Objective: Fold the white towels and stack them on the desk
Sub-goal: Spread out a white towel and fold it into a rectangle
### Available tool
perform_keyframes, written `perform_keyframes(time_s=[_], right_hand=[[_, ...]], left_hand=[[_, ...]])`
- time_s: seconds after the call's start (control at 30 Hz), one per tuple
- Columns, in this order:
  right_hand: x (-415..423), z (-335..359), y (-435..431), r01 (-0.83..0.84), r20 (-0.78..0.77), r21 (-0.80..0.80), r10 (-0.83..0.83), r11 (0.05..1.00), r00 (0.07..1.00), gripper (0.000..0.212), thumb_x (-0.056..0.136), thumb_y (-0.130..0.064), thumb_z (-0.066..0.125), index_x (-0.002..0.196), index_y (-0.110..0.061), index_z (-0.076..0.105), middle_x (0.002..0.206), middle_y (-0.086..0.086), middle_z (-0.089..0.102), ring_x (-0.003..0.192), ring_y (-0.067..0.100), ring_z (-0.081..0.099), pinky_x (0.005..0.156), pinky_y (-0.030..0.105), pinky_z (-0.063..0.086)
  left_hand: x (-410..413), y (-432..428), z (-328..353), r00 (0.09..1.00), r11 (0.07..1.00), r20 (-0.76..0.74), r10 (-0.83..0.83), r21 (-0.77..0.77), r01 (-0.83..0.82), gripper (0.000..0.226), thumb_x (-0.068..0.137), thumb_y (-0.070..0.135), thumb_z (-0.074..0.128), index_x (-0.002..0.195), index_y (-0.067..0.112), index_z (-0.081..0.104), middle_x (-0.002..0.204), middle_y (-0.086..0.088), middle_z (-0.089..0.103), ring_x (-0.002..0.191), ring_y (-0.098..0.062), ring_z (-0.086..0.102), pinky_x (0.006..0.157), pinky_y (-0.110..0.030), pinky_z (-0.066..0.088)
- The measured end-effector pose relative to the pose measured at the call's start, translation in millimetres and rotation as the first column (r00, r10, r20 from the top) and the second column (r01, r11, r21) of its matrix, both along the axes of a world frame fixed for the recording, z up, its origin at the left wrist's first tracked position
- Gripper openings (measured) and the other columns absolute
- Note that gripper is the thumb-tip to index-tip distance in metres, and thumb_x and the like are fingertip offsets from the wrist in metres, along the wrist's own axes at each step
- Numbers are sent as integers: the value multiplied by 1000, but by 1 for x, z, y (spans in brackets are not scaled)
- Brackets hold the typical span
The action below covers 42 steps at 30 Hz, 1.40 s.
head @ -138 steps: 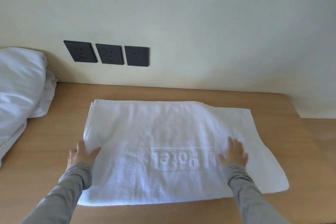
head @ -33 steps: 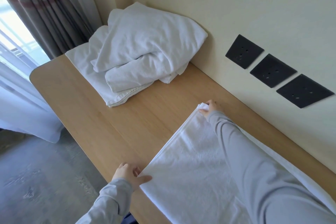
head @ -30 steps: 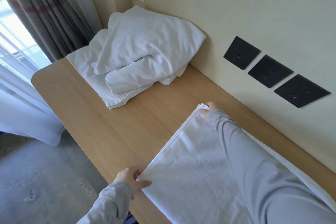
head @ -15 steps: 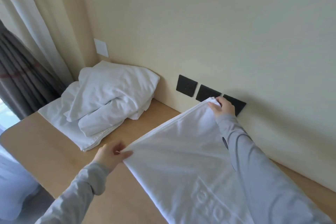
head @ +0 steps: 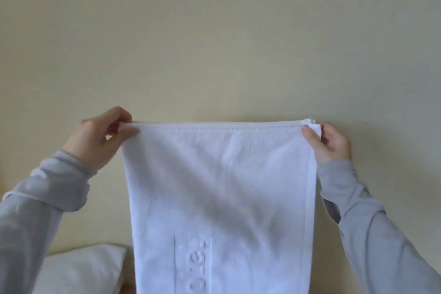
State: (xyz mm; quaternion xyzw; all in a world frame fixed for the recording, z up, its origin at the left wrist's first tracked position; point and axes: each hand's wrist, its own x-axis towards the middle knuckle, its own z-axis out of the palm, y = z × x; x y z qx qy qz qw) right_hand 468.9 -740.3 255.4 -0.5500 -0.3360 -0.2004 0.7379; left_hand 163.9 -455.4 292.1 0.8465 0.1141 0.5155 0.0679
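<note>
The white towel (head: 219, 186) is pinched at nine and three o'clock by left hand (head: 95, 136) and right hand (head: 327, 141), hung straight for folding.

Both arms up in front, forearms slanting up and inward, grey sleeves (head: 358, 210) reaching wrists. Left hand (head: 95, 136): forefinger curled over top edge of towel (head: 219, 186), thumb pressed on near face just below it, corner pinched between them. Right hand (head: 327, 141): level with left, well apart; thumb on near face, other fingers curled behind, bunched corner gripped between thumb and fingers.
</note>
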Motion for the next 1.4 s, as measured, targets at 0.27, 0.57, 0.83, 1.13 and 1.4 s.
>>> perform_keyframes(time_s=[0.27, 0.57, 0.83, 1.13, 1.4], right_hand=[[-18, 79, -62, 91, 231, -13, -85, 996, 969, 42, 83, -9, 68, 53, -20, 40, 49, -12, 34, 51, 1, 27, 50, 23, 22], [-30, 106, -84, 36, 262, 0, -34, 999, 965, 28, 80, -27, 67, 63, -14, 49, 65, 2, 44, 64, 14, 37, 58, 29, 26], [-26, 101, -96, -141, 122, 20, 137, 990, 983, 21, 84, -16, 67, 75, 0, 57, 79, 10, 51, 78, 19, 46, 74, 34, 33], [-33, 93, -94, -357, -125, 69, 363, 932, 923, 15, 83, -31, 66, 84, -17, 72, 87, 3, 73, 78, 17, 71, 63, 29, 57], [-37, 109, -120, -240, -61, 199, 256, 950, 965, 9, 83, -18, 66, 84, -10, 71, 81, 4, 70, 72, 15, 66, 66, 25, 54]], left_hand=[[8, -16, 94, 992, 957, 113, -62, 289, 27, 37, 83, 28, 69, 82, 53, 41, 78, 28, 60, 64, 24, 47, 57, 6, 30], [13, 8, 100, 974, 970, 160, -162, 206, 127, 20, 78, 58, 57, 82, 39, 54, 82, 16, 62, 67, -10, 58, 60, -22, 46], [31, 4, 104, 926, 943, 179, -333, 88, 322, 21, 79, 48, 65, 83, 29, 58, 70, 13, 59, 59, -1, 51, 56, -12, 42], [37, -27, 83, 707, 548, 436, -557, -447, 707, 13, 87, 19, 62, 93, 11, 68, 72, 4, 70, 64, -4, 64, 61, -12, 52], [48, -58, 86, 611, 506, 572, -547, -355, 786, 7, 88, 20, 63, 86, 18, 69, 75, 7, 68, 69, -3, 61, 64, -11, 49]])
